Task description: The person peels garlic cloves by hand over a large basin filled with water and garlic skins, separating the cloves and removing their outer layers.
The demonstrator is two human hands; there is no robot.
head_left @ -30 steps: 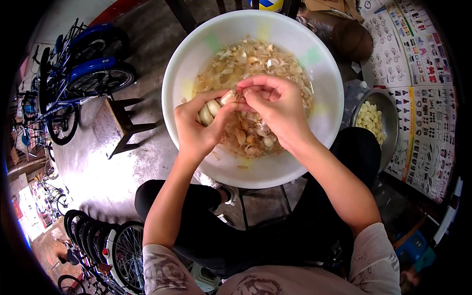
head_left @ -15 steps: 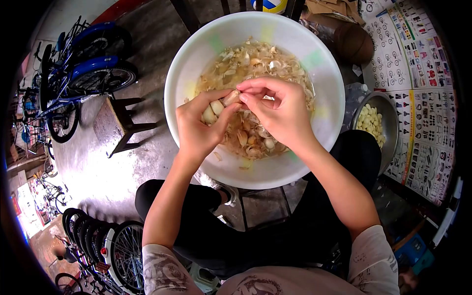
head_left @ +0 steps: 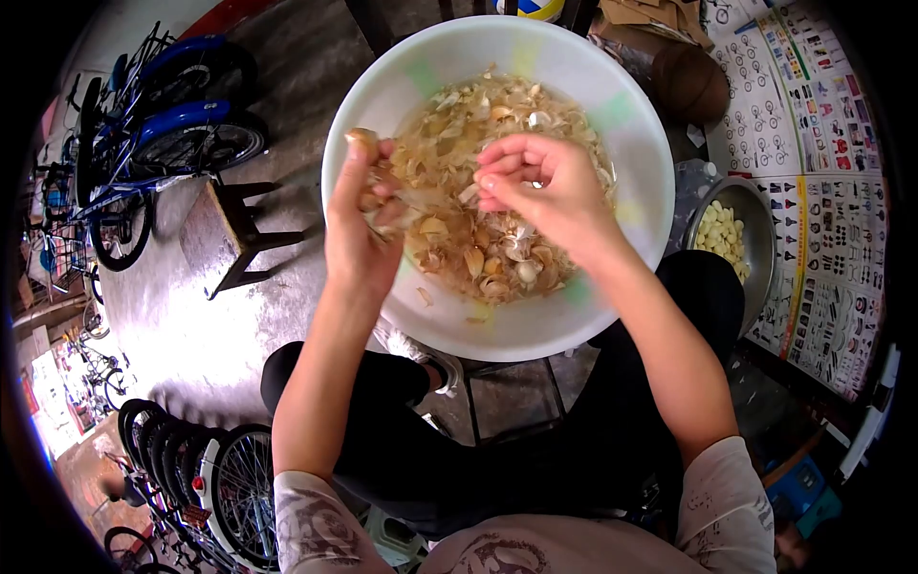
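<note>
A wide white basin holds water with garlic skins and unpeeled cloves floating in it. Over its left side is my left hand, fingers curled round garlic cloves, with one brownish clove at the thumb tip; the fingers are partly blurred. My right hand is over the middle of the basin, its thumb pressed near the fingertips on what looks like a small pale bit of skin. The two hands are apart. Peeled cloves lie in a metal bowl to the right of the basin.
A wooden stool stands left of the basin, with bicycles beyond it. At the upper right are a brown ball, cardboard and printed sheets. My knees are below the basin, one near the metal bowl.
My hands have parted. My left hand has moved left and turned upward, still round the cloves, and the clove that was between both hands is no longer there. The right hand stays over the basin.
</note>
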